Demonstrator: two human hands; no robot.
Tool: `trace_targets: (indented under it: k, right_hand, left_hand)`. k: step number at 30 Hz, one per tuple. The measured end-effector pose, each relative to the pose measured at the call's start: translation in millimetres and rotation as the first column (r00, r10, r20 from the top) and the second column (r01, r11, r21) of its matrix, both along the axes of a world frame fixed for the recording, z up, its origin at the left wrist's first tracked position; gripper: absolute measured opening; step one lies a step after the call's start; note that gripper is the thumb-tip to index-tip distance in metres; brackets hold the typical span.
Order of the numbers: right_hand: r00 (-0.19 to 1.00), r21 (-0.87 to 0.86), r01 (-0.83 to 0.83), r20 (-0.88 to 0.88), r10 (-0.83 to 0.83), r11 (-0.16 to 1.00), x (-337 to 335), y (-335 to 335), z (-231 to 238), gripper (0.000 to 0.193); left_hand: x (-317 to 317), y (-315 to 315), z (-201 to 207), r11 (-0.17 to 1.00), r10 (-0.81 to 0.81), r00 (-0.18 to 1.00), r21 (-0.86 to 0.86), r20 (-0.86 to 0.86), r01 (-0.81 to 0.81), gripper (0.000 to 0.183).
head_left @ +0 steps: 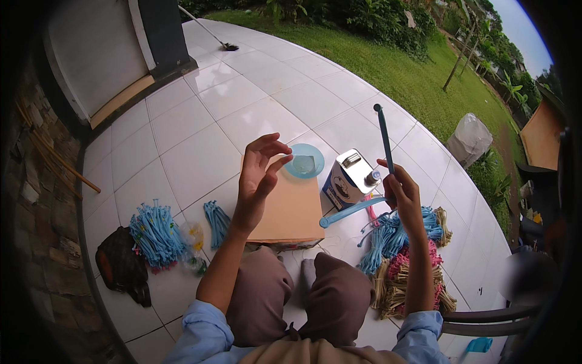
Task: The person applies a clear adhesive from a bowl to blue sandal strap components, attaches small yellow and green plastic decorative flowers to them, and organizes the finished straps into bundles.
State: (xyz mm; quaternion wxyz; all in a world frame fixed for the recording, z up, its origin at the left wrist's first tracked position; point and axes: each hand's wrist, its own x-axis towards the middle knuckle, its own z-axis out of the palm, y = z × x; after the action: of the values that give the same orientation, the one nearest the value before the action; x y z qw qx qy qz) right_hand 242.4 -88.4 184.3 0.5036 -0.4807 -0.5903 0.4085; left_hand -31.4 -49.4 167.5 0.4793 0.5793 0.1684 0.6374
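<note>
And the right grip (403, 193) hides the middle of the blue strap (383, 130), if it's one piece! At the box (282, 212)'s far right corner, the bowl (296, 173)'s contents look unclear; by the floor (482, 239)'s right edge, a dark shape (531, 278) blurs.

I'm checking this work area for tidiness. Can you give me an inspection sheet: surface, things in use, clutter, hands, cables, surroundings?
Surface: box standing on white tiles.
Things in use: blue strap, held; dish at the box's far end; tin to its right.
Clutter: mixed bundles at right; blue bundles, dark bag and clear bag at left.
Hands: left hand open, empty; right hand closed on the strap.
Cables: nothing seen.
Surroundings: lawn, broom, stone wall.
</note>
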Motion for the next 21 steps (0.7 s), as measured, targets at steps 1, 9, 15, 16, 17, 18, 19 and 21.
trace_targets:
  k: [1, 9, 15, 16, 17, 18, 19, 21]
  right_hand:
    - [1.0, -0.028, -0.019, 0.015, 0.019, 0.999, -0.5, 3.8, -3.2, 0.031]
    - [0.953, -0.039, -0.067, 0.293, 0.075, 0.997, -8.6, 24.5, -24.5, 0.041]
    - [0.875, -0.057, -0.145, 0.459, 0.155, 0.988, -14.1, 32.8, -38.1, 0.045]
    - [0.874, -0.065, -0.145, 0.459, 0.159, 0.987, -13.6, 35.6, -39.4, 0.045]
    - [0.859, -0.101, -0.181, 0.468, 0.207, 0.978, -14.3, 38.1, -38.8, 0.046]
    - [0.842, -0.136, -0.217, 0.475, 0.256, 0.967, -15.0, 40.9, -38.0, 0.046]
    - [0.819, -0.166, -0.213, 0.508, 0.269, 0.963, -15.2, 43.2, -36.5, 0.045]
    - [0.798, -0.119, -0.267, 0.53, 0.288, 0.956, -8.8, 52.9, -49.7, 0.044]
  left_hand:
    - [-1.5, 4.5, -1.0, 0.993, 0.105, 0.994, 0.056, -0.022, -0.103, 0.066]
    - [35.2, 17.4, 8.1, 0.68, 0.598, 0.571, 0.733, -0.562, 0.009, 0.025]
    - [50.9, 29.5, -18.9, 0.349, 0.842, 0.378, 0.923, -0.385, 0.164, 0.028]
    - [50.2, 35.9, -23.7, 0.356, 0.839, 0.378, 0.92, -0.392, 0.162, 0.028]
    - [48.3, 41.9, -28.5, 0.419, 0.778, 0.418, 0.883, -0.469, 0.211, 0.029]
    - [45.6, 46.4, -33.8, 0.475, 0.708, 0.453, 0.84, -0.542, 0.261, 0.03]
    - [40.5, 47.4, -39.6, 0.562, 0.645, 0.481, 0.795, -0.594, 0.228, 0.035]
    - [30.2, 54.3, -57.3, 0.621, 0.613, 0.459, 0.752, -0.642, 0.223, 0.034]
